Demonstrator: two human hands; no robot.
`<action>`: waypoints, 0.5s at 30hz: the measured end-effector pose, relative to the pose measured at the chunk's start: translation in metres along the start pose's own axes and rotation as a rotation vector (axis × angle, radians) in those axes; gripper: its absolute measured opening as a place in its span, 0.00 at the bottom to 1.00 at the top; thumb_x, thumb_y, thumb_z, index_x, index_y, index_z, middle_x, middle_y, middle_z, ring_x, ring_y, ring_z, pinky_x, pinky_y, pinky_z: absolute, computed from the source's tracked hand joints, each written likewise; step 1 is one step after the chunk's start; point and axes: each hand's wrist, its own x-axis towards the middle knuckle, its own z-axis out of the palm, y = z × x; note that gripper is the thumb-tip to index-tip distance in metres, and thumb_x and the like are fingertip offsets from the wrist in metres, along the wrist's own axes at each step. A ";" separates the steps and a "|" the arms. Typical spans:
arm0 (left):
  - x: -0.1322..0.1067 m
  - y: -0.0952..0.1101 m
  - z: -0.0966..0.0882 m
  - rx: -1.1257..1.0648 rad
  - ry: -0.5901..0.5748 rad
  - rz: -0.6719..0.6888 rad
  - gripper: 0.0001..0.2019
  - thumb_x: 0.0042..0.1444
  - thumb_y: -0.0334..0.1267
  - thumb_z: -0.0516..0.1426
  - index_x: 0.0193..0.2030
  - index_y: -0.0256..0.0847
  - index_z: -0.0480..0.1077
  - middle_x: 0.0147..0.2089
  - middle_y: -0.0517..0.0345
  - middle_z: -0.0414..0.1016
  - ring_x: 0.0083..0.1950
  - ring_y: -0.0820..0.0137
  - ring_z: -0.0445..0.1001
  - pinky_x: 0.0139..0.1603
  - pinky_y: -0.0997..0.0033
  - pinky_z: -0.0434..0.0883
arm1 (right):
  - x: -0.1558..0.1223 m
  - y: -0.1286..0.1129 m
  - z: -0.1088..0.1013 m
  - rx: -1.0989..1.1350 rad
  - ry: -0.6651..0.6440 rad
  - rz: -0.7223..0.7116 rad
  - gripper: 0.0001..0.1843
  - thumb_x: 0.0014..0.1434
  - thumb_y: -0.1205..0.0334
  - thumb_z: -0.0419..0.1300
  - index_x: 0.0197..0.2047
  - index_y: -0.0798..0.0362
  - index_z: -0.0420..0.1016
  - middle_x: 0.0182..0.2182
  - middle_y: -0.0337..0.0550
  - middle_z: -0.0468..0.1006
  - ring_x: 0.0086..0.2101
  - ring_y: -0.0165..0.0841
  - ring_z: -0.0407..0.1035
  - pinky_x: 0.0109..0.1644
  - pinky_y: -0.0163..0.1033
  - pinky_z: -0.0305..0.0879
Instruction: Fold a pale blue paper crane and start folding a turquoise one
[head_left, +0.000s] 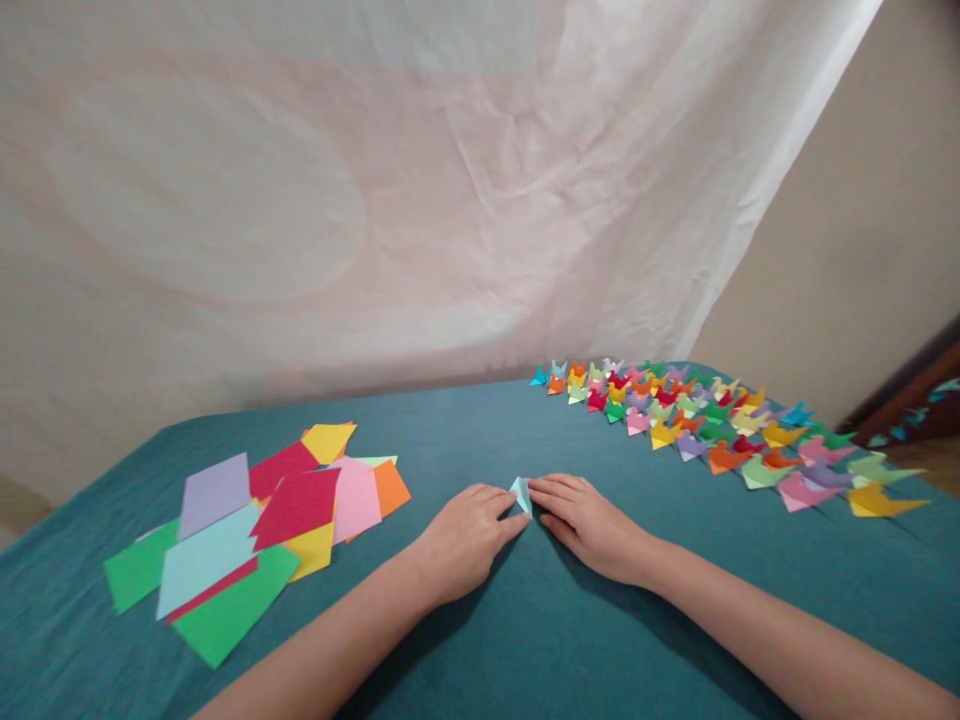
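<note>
My left hand point(465, 540) and right hand point(589, 525) rest on the teal tabletop point(525, 640), with a small pale blue folded paper point(521, 495) between their fingertips. My left grip is pinched on it; the right touches it, perhaps pinching too. Left of my grip lie loose coloured sheets point(255, 520); right and beyond, folded paper birds point(712, 425); farthest, a white cloth point(375, 200).

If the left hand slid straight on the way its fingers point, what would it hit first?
The small light-blue folded paper. The left hand points up and to the right, and its fingertips already seem to touch the paper's near edge. Right behind the paper are the fingertips of the right hand.
</note>
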 end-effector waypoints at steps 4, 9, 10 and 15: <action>-0.001 -0.001 0.001 -0.008 0.003 -0.003 0.16 0.60 0.30 0.48 0.54 0.41 0.65 0.53 0.46 0.68 0.55 0.61 0.66 0.54 0.58 0.64 | -0.001 0.000 0.002 -0.001 0.038 -0.017 0.20 0.63 0.65 0.50 0.57 0.52 0.64 0.55 0.45 0.69 0.54 0.38 0.60 0.57 0.49 0.58; 0.000 -0.001 -0.003 -0.040 -0.022 -0.020 0.18 0.57 0.28 0.50 0.54 0.40 0.65 0.53 0.47 0.69 0.55 0.61 0.66 0.55 0.58 0.63 | -0.003 -0.002 0.002 -0.018 0.043 -0.037 0.21 0.62 0.65 0.51 0.59 0.53 0.63 0.55 0.45 0.68 0.54 0.38 0.59 0.57 0.48 0.59; 0.000 -0.001 -0.004 -0.045 -0.032 -0.027 0.19 0.56 0.27 0.50 0.55 0.39 0.64 0.53 0.47 0.69 0.54 0.61 0.66 0.55 0.58 0.63 | -0.002 -0.003 0.002 -0.021 0.039 -0.041 0.21 0.63 0.65 0.51 0.59 0.53 0.62 0.55 0.45 0.68 0.53 0.38 0.59 0.57 0.48 0.59; 0.001 -0.001 -0.007 -0.063 -0.057 -0.044 0.20 0.53 0.25 0.51 0.54 0.36 0.64 0.51 0.49 0.71 0.53 0.61 0.66 0.55 0.59 0.62 | 0.000 -0.003 0.001 -0.046 0.018 -0.055 0.22 0.64 0.64 0.50 0.61 0.49 0.60 0.54 0.45 0.69 0.53 0.39 0.59 0.56 0.49 0.59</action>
